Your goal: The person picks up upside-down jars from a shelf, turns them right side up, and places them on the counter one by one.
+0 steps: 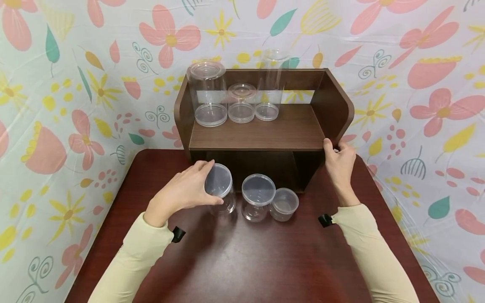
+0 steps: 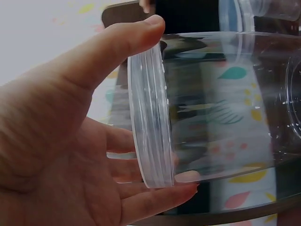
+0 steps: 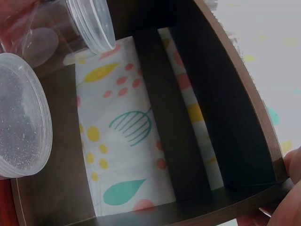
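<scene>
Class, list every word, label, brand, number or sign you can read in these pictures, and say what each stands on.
None: no readable text or sign shows in any view.
The clear jars and brown shelf show no lettering.
The patterned backdrop shows only flowers, leaves and other drawn shapes.

Shelf (image 1: 295,130), faced in smooth brown wood grain; jars (image 1: 259,191) before it, clear glossy plastic; tabletop (image 1: 242,261) beneath, reddish, glossily finished.

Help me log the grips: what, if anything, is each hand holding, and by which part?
Left hand: the leftmost jar on the table, around its lid. Right hand: the shelf, at its front right corner.
</scene>
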The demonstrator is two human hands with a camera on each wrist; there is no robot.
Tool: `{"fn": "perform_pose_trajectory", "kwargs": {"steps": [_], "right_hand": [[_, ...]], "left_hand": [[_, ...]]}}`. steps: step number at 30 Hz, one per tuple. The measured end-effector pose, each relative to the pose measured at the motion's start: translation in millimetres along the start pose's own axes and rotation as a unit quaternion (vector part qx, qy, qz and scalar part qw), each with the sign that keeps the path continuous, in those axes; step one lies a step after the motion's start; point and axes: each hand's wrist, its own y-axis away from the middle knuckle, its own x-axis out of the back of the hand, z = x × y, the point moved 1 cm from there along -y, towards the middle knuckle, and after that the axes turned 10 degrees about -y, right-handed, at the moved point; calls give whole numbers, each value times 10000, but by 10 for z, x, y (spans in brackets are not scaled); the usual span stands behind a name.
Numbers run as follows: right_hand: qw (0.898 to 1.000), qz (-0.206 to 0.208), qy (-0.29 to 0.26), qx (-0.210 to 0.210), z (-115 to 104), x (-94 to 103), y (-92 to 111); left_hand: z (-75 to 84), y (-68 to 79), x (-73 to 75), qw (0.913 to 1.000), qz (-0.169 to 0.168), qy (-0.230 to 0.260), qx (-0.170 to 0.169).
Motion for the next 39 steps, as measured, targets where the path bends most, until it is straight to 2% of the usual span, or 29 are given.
{"fn": "perform_pose_trajectory", "kwargs": {"steps": [11, 23, 39], "right_hand": [[9998, 58, -207, 27, 51, -16, 0], [9997, 98, -240, -36, 33, -23, 12], [9996, 144, -222, 94, 56, -26, 15]], "left_hand": [[50, -120, -304, 9993, -298, -246, 13], [45, -247, -495, 9980, -556, -288, 101], [29, -369, -743, 9982, -508, -142, 294]]}}
